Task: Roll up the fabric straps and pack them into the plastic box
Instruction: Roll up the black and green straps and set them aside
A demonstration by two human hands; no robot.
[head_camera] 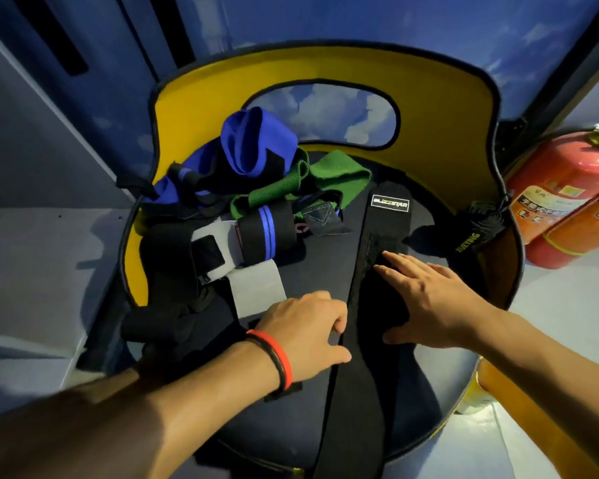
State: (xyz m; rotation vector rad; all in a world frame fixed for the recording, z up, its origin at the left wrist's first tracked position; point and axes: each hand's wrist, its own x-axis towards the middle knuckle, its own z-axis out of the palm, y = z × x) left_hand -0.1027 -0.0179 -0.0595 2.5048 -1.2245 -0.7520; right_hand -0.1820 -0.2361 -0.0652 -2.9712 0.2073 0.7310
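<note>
1. Chair seat [312, 274]: a dark padded seat that carries all the straps. A yellow chair back [201, 108] with an oval cut-out rises at its far edge.
2. Long black strap [367, 344]: laid flat and unrolled, running from near the far edge of the seat, right of centre, to the near edge and out of view. A white-bordered label [390, 204] sits at its far end.
3. Left hand [308, 331]: rests at the left edge of the long black strap, about midway along it. Its fingers [339, 326] are curled and, with the thumb, pinch that edge. Red and black wristbands [277, 361] circle the wrist.
4. Right hand [429, 299]: lies palm down on the long black strap, just beyond the left hand. Its fingers [395, 262] are straight and spread, pressing the fabric flat and gripping nothing.
5. Pile of straps on the far left part of the seat, unrolled and tangled:
   - blue strap [253, 140], on top, against the chair back;
   - green strap [339, 174], beside it toward the centre;
   - black strap with blue stripes [267, 233], nearer;
   - grey strap [256, 288], just beyond the left hand.
6. Black bundle [478, 229] with yellow lettering: at the right edge of the seat.
7. Red fire extinguishers [561, 188]: on the floor, right of the chair.
</note>
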